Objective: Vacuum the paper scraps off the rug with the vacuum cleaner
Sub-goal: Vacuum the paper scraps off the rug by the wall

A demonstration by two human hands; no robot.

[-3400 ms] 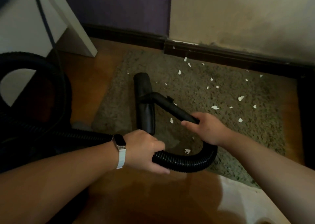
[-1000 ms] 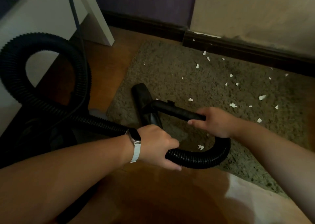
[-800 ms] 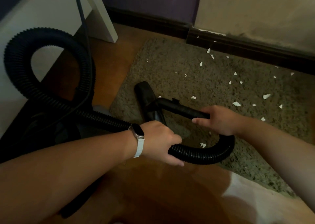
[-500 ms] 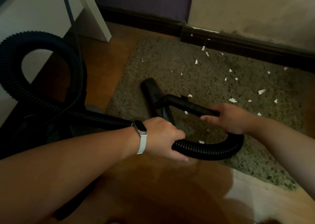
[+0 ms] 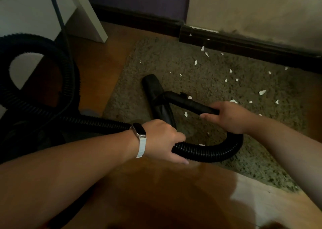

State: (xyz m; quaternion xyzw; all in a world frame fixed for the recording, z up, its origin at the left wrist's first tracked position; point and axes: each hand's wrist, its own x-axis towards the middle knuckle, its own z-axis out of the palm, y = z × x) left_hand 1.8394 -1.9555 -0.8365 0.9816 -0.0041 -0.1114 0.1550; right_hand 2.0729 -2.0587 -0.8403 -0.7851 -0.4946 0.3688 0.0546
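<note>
A shaggy grey-brown rug (image 5: 200, 68) lies on the wooden floor against the wall. Several white paper scraps (image 5: 262, 92) are scattered over its far and right parts, and one scrap (image 5: 186, 114) lies just beside the nozzle. The black vacuum nozzle (image 5: 157, 98) rests flat on the rug's left half. My right hand (image 5: 226, 116) grips the black wand (image 5: 188, 102) behind the nozzle. My left hand (image 5: 162, 140), with a white-strapped watch on the wrist, grips the ribbed black hose (image 5: 210, 152) where it curves near the rug's front edge.
The hose loops back to the left (image 5: 52, 68) over a dark vacuum body (image 5: 26, 134) on the floor. A white furniture leg (image 5: 87, 14) and a thin cable (image 5: 57, 7) stand at the top left. A dark skirting board (image 5: 244, 44) runs along the wall behind the rug.
The nozzle has slid over the rug's near-left part, pulled toward me, then pushed away and to the right. Both hands kept their grip. The view shifted slightly.
</note>
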